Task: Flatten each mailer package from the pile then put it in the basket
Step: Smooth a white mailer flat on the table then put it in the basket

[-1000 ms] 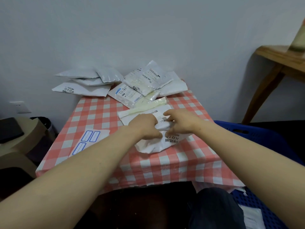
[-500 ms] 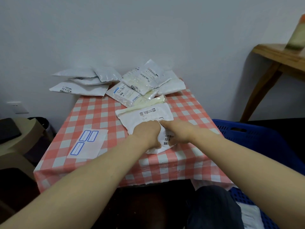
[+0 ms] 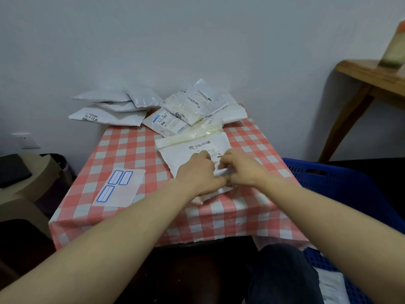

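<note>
White mailer lying on the red-check table. On top, left grip and right grip close together, both with curled fingers pinching a fold of the mailer. At the far edge, pile of more mailers. Blue basket just beside the table.

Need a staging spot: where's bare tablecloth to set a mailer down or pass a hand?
Free: tablecloth between the label sheet and the pile; the front edge nearer than the mailer; a narrow strip toward the basket. Crowded: the back, and centre, where left hand and right hand grip the mailer.
</note>
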`<move>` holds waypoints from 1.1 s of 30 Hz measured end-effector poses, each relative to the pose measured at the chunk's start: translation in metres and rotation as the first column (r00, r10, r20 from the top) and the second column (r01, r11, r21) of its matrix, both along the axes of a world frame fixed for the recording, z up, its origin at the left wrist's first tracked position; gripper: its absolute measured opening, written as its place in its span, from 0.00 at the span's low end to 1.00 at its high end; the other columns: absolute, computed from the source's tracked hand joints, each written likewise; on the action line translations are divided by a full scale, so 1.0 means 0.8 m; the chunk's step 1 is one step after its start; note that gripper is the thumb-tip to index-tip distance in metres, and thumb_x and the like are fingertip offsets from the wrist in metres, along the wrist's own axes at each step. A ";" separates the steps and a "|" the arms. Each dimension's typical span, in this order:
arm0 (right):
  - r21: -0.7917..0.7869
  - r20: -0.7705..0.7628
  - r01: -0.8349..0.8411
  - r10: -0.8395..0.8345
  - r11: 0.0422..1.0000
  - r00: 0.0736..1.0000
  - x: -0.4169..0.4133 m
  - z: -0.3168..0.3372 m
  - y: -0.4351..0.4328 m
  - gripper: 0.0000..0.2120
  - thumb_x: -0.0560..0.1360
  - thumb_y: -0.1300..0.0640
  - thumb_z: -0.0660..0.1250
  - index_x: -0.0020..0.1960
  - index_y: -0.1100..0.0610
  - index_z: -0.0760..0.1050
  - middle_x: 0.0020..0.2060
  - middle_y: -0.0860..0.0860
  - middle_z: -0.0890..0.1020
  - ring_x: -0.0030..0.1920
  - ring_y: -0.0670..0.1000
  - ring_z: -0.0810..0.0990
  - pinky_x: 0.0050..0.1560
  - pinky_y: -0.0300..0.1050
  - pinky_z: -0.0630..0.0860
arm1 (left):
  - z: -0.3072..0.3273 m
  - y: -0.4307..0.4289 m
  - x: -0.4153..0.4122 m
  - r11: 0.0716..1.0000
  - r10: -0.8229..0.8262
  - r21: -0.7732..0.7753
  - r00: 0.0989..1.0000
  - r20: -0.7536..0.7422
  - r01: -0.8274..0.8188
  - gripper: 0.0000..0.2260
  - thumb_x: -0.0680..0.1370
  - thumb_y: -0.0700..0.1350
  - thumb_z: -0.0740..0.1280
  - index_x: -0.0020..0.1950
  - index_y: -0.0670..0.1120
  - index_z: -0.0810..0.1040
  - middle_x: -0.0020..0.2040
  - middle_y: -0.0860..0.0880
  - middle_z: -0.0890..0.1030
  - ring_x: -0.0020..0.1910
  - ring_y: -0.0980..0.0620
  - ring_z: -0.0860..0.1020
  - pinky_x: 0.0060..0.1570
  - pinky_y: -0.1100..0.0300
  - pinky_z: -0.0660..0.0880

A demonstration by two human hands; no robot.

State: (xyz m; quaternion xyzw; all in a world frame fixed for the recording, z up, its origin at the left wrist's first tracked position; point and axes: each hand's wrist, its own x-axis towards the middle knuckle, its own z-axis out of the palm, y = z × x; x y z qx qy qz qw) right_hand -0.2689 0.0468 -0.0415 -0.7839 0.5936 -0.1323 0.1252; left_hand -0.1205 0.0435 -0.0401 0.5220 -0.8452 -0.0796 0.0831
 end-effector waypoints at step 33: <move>-0.370 -0.482 -0.217 0.013 0.903 0.876 0.021 -0.002 -0.067 0.16 0.63 0.56 0.76 0.47 0.58 0.75 0.44 0.52 0.79 0.45 0.55 0.79 0.37 0.45 0.69 | -0.007 -0.071 -0.004 0.992 0.127 -0.038 0.983 0.130 -0.123 0.11 0.76 0.44 0.64 0.57 0.46 0.70 0.55 0.47 0.78 0.56 0.44 0.77 0.48 0.54 0.68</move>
